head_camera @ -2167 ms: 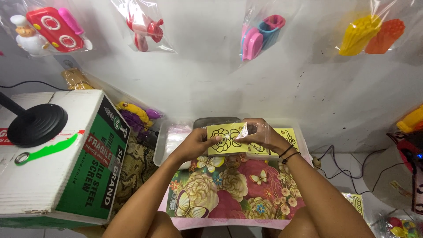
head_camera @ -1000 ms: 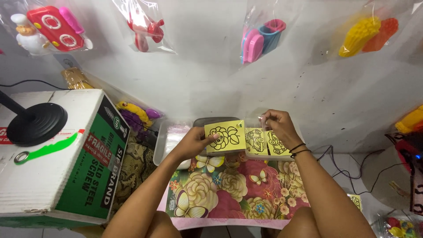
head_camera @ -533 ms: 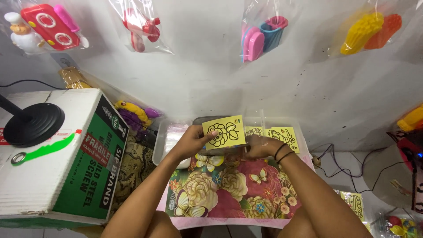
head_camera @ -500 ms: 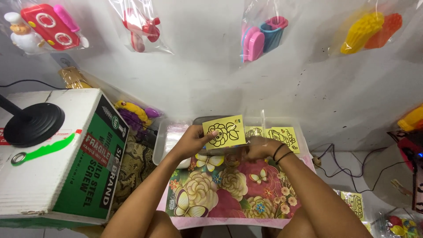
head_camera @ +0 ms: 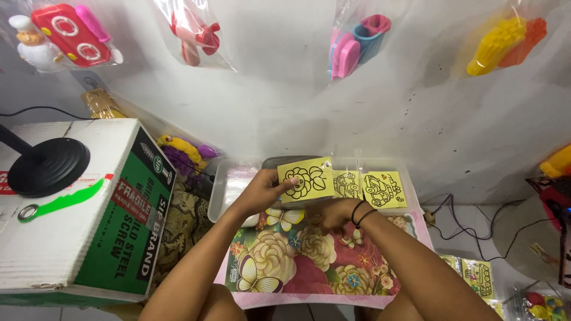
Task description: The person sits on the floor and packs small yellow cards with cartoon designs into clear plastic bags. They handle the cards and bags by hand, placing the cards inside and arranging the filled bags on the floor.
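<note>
My left hand (head_camera: 262,191) holds up a yellow card (head_camera: 306,178) printed with a black flower outline, thumb on its face. My right hand (head_camera: 331,214) is lower, below the card, its fingers curled against the flowered cloth (head_camera: 297,261); whether it holds anything I cannot tell. Behind the hands a clear plastic tray (head_camera: 221,190) holds two more yellow cards with car outlines (head_camera: 383,189), standing side by side.
A white and green cardboard box (head_camera: 89,214) with a black round lamp base (head_camera: 44,167) stands at the left. Bagged plastic toys (head_camera: 357,41) hang on the wall. More yellow cards (head_camera: 477,276) and cables lie on the floor at the right.
My right hand has dropped from the cards in the tray down to the cloth. My left hand has lifted one flower card and keeps it upright.
</note>
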